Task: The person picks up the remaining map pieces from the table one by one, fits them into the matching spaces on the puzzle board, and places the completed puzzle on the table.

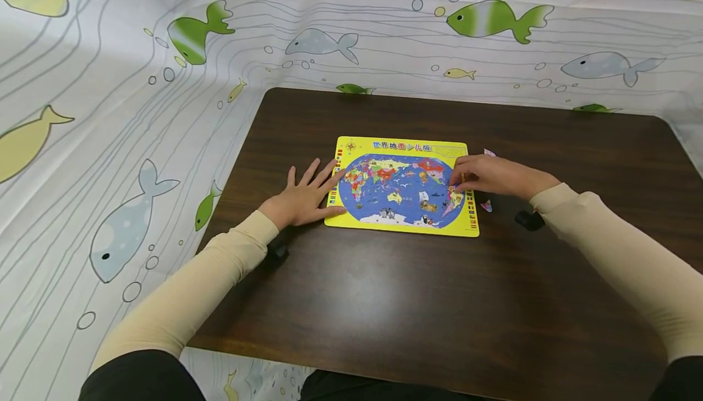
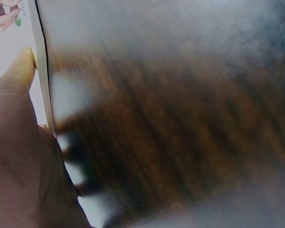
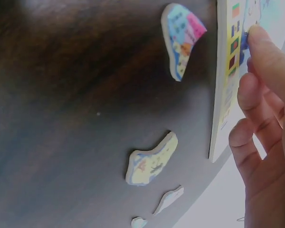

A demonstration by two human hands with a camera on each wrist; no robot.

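Note:
A yellow-bordered world map puzzle board [image 1: 403,231] lies flat on a dark wooden table. My left hand [image 1: 302,201] rests with spread, straight fingers on the board's left edge; in the left wrist view its thumb [image 2: 21,71] lies on the rim. Over the map's right side, my right hand [image 1: 491,175] has thumb and fingers bent together, pinching a small puzzle piece [image 1: 452,188] near South America. Most of that piece is hidden by the fingers. To the board's right lie a pink-and-blue puzzle piece [image 3: 183,40] and a pale yellow puzzle piece [image 3: 152,161].
A thin pale piece [image 3: 170,199] and a smaller one [image 3: 138,222] lie farther along the table [image 1: 362,303]. Fish-patterned sheeting [image 1: 395,59] hangs behind and to the left of the table. A dark wrist device [image 1: 529,220] sits under the right wrist.

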